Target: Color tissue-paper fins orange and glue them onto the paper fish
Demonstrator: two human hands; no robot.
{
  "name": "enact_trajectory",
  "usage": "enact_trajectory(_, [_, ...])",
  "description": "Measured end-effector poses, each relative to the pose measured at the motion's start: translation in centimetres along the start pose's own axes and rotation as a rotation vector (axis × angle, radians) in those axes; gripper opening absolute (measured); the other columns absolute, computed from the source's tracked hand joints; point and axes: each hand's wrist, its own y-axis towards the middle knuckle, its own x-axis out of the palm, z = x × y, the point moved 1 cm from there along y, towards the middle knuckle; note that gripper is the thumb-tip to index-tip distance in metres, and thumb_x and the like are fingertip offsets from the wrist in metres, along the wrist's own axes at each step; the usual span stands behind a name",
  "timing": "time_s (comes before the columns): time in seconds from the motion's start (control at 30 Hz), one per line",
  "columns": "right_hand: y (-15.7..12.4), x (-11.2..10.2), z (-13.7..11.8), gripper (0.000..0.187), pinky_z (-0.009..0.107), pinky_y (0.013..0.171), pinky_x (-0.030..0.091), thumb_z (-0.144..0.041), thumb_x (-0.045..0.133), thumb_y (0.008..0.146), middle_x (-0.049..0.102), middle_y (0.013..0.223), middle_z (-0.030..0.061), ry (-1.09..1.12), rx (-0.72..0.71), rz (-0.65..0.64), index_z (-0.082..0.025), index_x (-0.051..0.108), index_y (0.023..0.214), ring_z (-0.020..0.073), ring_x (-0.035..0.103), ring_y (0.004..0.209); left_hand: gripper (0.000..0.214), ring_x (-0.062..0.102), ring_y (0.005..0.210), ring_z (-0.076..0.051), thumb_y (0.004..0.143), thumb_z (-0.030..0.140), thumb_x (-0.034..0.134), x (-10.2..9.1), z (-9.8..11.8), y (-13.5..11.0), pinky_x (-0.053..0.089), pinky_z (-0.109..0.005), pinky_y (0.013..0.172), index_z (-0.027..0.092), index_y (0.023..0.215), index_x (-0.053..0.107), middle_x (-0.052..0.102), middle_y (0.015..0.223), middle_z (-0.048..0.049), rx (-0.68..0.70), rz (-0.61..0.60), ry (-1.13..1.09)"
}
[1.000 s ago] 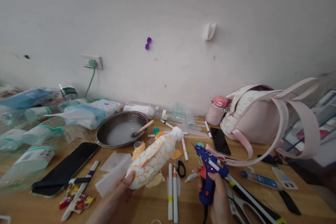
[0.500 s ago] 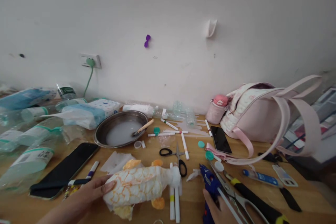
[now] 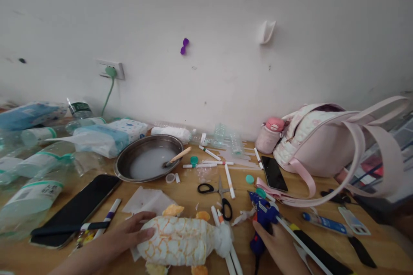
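My left hand (image 3: 134, 232) grips the left end of a white, bottle-shaped paper craft figure (image 3: 177, 238). Orange scale lines cover its body, orange flaps stick out at its sides, and a white rounded knob forms its right end. That knob lies over several white markers (image 3: 228, 258). On the right, my right hand (image 3: 277, 240) is closed around a blue hot glue gun (image 3: 263, 211), nozzle pointing away from me, a long white glue stick trailing from its back. A crumpled whitish scrap (image 3: 243, 216) lies left of the nozzle. Small black-handled scissors (image 3: 221, 193) lie beyond the figure.
A metal bowl (image 3: 121, 167) of cloudy liquid holds a wooden-handled brush (image 3: 180, 155). Clear plastic bottles (image 3: 41, 193) and a black phone (image 3: 80, 206) crowd the left. At right are a pink bag (image 3: 319, 154), another phone (image 3: 273, 174) and a black-and-yellow tool (image 3: 319, 247).
The craft figure has shifted right and slightly nearer, and the markers under its knob now slant. The glue gun has turned and risen a little in my right hand. The view has shifted slightly.
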Motion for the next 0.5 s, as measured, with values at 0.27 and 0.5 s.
enact_trajectory(0.27, [-0.4,1.4,-1.2,0.023,0.028,0.054,0.046,-0.042,0.059,0.061,0.06,0.051,-0.0006,0.504,0.273,-0.007,-0.02,0.055,0.053,0.0172,0.058,0.052,0.059,0.063,0.104,-0.028,0.066,0.065,0.059,0.5,-0.3,-0.5,0.049,-0.037,0.091,0.026,0.11,0.055,0.074,0.102,-0.0004,0.037,0.082,0.1])
enact_trajectory(0.5, [-1.0,2.6,-3.3,0.024,0.025,0.047,0.043,-0.037,0.057,0.056,0.048,0.042,-0.0041,0.898,0.387,-0.139,-0.019,0.049,0.043,0.0112,0.052,0.042,0.062,0.062,0.098,-0.03,0.069,0.062,0.054,0.3,0.6,-1.5,0.047,-0.041,0.089,0.018,0.114,0.054,0.068,0.106,-0.0108,0.023,0.236,0.356])
